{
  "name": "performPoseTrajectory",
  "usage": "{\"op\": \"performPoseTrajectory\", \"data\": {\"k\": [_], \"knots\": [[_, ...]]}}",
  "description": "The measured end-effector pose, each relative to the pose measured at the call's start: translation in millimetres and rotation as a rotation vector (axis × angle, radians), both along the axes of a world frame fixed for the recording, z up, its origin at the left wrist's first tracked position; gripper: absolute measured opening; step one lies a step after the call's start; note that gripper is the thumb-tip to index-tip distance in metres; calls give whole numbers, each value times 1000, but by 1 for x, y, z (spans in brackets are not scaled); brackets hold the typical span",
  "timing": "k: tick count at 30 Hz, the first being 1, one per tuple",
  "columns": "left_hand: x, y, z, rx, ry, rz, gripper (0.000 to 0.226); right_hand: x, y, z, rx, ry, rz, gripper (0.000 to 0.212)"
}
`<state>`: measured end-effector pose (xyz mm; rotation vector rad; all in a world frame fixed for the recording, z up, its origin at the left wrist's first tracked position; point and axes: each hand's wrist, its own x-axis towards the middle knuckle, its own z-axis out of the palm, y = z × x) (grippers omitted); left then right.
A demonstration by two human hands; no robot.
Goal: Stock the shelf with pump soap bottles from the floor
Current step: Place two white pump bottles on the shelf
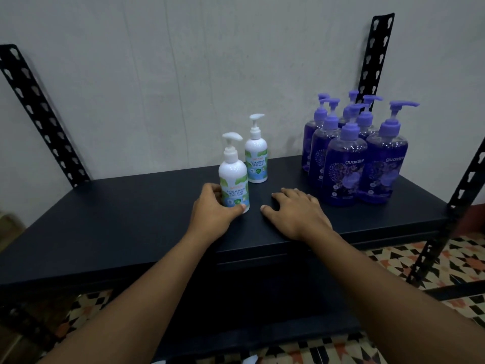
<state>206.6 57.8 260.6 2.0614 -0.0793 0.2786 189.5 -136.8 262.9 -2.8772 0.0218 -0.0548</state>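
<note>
Two white pump soap bottles with green and blue labels stand upright on the dark shelf [118,222]. My left hand [214,210] grips the lower body of the nearer white bottle [233,174], which rests on the shelf top. The second white bottle [256,156] stands just behind it, near the wall. My right hand [296,211] lies flat on the shelf to the right of the held bottle, fingers spread and holding nothing. Several purple pump bottles [351,158] are grouped at the shelf's right end.
Black slotted uprights rise at the back left [39,111], the back right [375,61] and the front right [456,200] of the shelf. A grey wall stands behind. Patterned floor tiles [433,269] show below, with a lower shelf board underneath.
</note>
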Motion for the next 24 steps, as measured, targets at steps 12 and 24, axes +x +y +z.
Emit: {"op": "performPoseTrajectory", "data": {"k": [12,24], "knots": [[81,-14,0,81,-41,122,59,2,3,0,4,-4,11,67],[100,-19,-3,176,-24,178,61,2,2,-2,10,-10,15,66]]}}
